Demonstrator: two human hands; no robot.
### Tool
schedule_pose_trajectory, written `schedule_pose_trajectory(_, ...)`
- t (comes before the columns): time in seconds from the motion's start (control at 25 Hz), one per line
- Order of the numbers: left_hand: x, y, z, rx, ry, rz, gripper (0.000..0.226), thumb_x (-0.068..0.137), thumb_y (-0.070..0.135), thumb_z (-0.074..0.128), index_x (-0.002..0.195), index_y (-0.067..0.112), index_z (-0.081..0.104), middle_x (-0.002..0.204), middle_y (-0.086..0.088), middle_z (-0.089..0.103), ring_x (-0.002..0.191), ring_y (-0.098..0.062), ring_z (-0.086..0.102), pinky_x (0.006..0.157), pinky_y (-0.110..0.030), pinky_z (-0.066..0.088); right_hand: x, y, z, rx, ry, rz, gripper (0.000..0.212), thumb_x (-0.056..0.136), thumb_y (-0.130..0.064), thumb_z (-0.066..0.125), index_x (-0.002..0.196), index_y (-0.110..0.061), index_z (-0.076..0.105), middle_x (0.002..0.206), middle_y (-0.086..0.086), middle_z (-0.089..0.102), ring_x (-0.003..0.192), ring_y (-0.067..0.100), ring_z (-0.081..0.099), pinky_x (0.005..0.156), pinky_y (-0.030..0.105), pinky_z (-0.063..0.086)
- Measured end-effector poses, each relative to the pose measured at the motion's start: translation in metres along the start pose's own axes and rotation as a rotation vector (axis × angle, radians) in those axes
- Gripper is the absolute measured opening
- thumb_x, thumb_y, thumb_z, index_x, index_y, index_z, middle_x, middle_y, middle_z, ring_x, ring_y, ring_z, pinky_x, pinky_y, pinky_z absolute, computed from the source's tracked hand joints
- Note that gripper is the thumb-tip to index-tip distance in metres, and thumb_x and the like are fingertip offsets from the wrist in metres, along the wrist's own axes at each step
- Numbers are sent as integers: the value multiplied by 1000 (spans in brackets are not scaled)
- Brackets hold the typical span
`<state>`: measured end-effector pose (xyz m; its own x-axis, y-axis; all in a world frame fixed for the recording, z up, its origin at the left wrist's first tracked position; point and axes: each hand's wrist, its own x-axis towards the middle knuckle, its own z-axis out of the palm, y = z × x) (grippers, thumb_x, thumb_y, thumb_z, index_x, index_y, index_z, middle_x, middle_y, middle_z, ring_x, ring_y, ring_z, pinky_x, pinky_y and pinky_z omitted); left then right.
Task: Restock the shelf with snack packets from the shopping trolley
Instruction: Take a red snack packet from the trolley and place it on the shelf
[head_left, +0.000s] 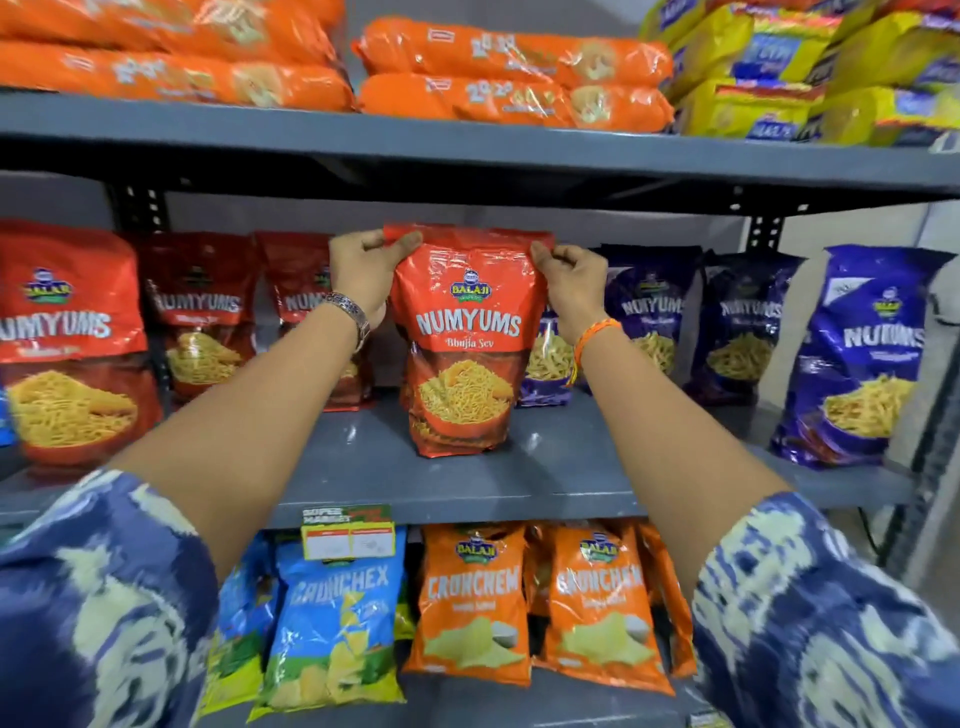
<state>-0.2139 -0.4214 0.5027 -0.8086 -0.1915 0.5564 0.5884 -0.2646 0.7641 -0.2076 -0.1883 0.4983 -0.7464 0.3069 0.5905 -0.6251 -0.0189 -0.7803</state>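
Your sleeves (93, 597) are dark blue with pale cream blotches. The packet (465, 343) you hold is red-orange with white lettering and a picture of yellow sev. The shelf (467, 483) is plain grey. To your right stand deep purple packets (862, 358), above lie bright orange rolls (514, 73) and yellow packs (753, 109), and below sit orange bags (472, 597) and a blue-and-green bag (332, 623).

Single head cam, wide-angle, faces fwd and slightly down, straight at a grey metal rack (467, 156), close in. Middle shelf (363, 467) sits about centre frame; upper shelf cut off at top, lower one at bottom. Both forearms stretch up from the bottom corners into the middle. Edges bend and blur w/ lens distortion. No 2nd view, so no overlap.
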Motion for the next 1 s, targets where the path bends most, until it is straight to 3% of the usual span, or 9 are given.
schedule_pose_trajectory(0.2,25,-9,-47,30,107,-30,17,78,1,81,72,14,71,75,-3,75,64,-17,69,86,-48,57,19,35,52,30,-70,35,8,86,-9,75,89,-3,72,88,17,72,80,24,65,80,42,57)
schedule_pose_trajectory(0.36,38,-11,-65,18,139,-20,17,76,1,83,81,11,70,76,-2,77,67,-15,73,87,-44,59,28,48,75,19,-93,43,9,87,-18,75,88,-9,72,87,8,76,81,22,72,82,41,61)
schedule_pose_trajectory(0.48,33,-13,-72,65,183,5,29,68,-2,87,89,9,70,84,-4,76,70,-13,72,82,-35,61,23,52,74,14,-122,87,13,89,-26,73,91,-14,69,89,5,75,83,21,74,78,39,62)
schedule_pose_trajectory(0.56,25,-10,-79,171,323,93,41,61,4,92,98,3,74,90,-5,76,71,-6,70,74,-26,61,12,52,67,34,-148,112,22,92,-26,69,104,-8,67,87,1,72,73,12,69,69,32,57)
schedule_pose_trajectory(0.68,1,-2,-80,218,491,248,63,57,14,94,115,1,73,102,-9,77,82,-3,72,80,-19,61,-16,45,44,27,-138,89,26,95,-19,65,117,-7,62,95,0,69,88,14,66,71,24,55)
schedule_pose_trajectory(0.84,-46,-5,-40,157,258,322,62,61,13,93,118,6,71,104,-3,76,97,-7,75,86,-22,60,-54,20,-6,22,-180,2,21,95,-17,65,116,-18,63,110,1,72,105,18,68,88,31,57)
schedule_pose_trajectory(0.92,-66,-10,-15,145,102,311,57,62,15,92,116,12,72,103,1,76,98,-7,75,87,-21,58,-72,5,-35,19,-226,-37,25,95,-11,64,119,-14,62,120,10,71,110,23,68,87,31,57)
schedule_pose_trajectory(1.0,-90,-27,12,159,-60,274,54,63,16,92,113,19,72,101,8,75,98,-4,74,88,-19,57,-96,0,-75,-53,-249,-21,28,93,-1,63,121,-5,61,118,19,70,104,24,68,82,26,57)
